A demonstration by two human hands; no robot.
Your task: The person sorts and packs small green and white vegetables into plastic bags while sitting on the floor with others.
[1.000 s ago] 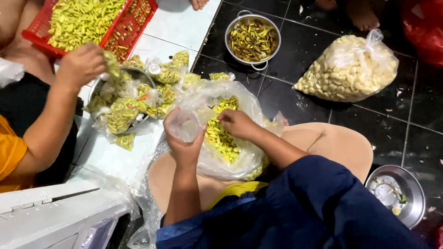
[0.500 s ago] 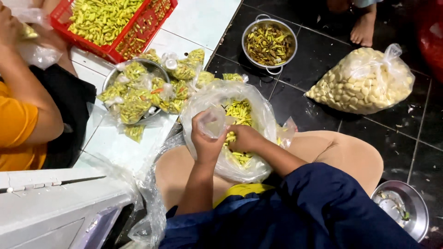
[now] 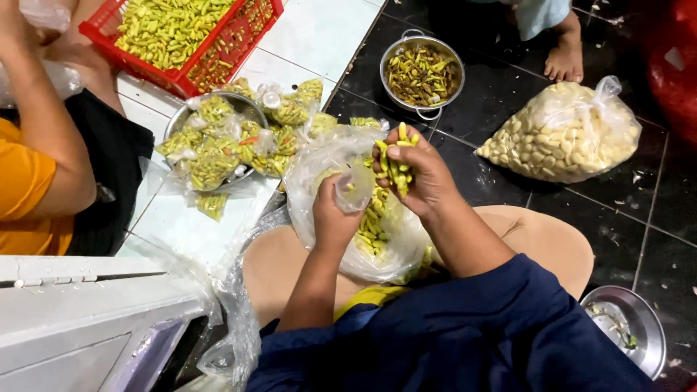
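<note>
My right hand (image 3: pixel 421 178) is closed around a handful of yellow-green chillies (image 3: pixel 397 163), lifted just above a large clear plastic bag of chillies (image 3: pixel 377 225) that rests on my lap. My left hand (image 3: pixel 335 214) grips a small clear plastic bag (image 3: pixel 356 187), held at the big bag's mouth right beside the handful. Both hands are close together, almost touching.
A metal bowl (image 3: pixel 247 107) heaped with small filled chilli packets stands to the left, a red basket of chillies (image 3: pixel 185 33) behind it. Another person's arm (image 3: pixel 43 138) is at far left. A pot of chillies (image 3: pixel 423 72), a garlic bag (image 3: pixel 559 134), a bare foot (image 3: pixel 565 54) and a metal dish (image 3: pixel 632 337) lie around.
My right hand came up out of the big bag with a handful of chillies. My left hand kept the small bag beside it. The other person's arm pulled back to the left.
</note>
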